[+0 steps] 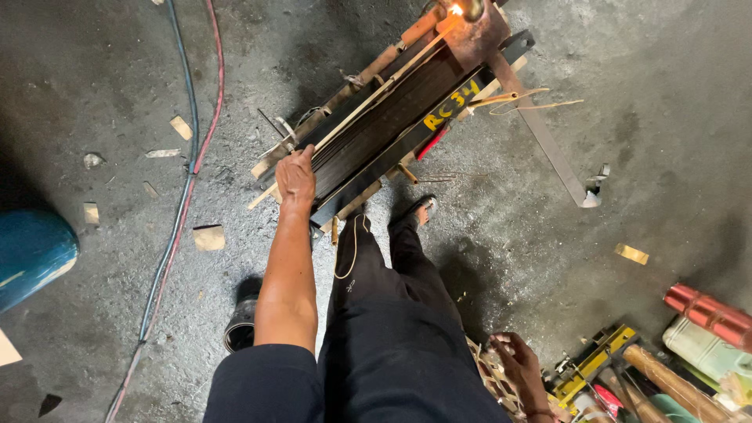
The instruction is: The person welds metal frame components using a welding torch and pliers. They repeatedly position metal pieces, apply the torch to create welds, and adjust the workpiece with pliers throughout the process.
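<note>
My left hand [296,176] reaches forward to the near end of a low rack [407,110] that carries a stack of dark flat slats [376,125]. Its fingers close over a long thin pale strip [368,102] lying along the slats. The strip's far end reaches a small flame [457,9] at a rusty metal piece. My right hand [517,368] is down beside my right leg, fingers curled on a bundle of pale split strips [487,372]. My dark-trousered legs and a sandalled foot [419,211] stand just under the rack.
Blue and red hoses [186,164] run along the concrete floor on the left, near a blue cylinder [31,251]. A black round can [239,325] sits by my left arm. A grey metal bar [548,141] slants off the rack. Tools [603,364] and a red cylinder [705,309] crowd the bottom right.
</note>
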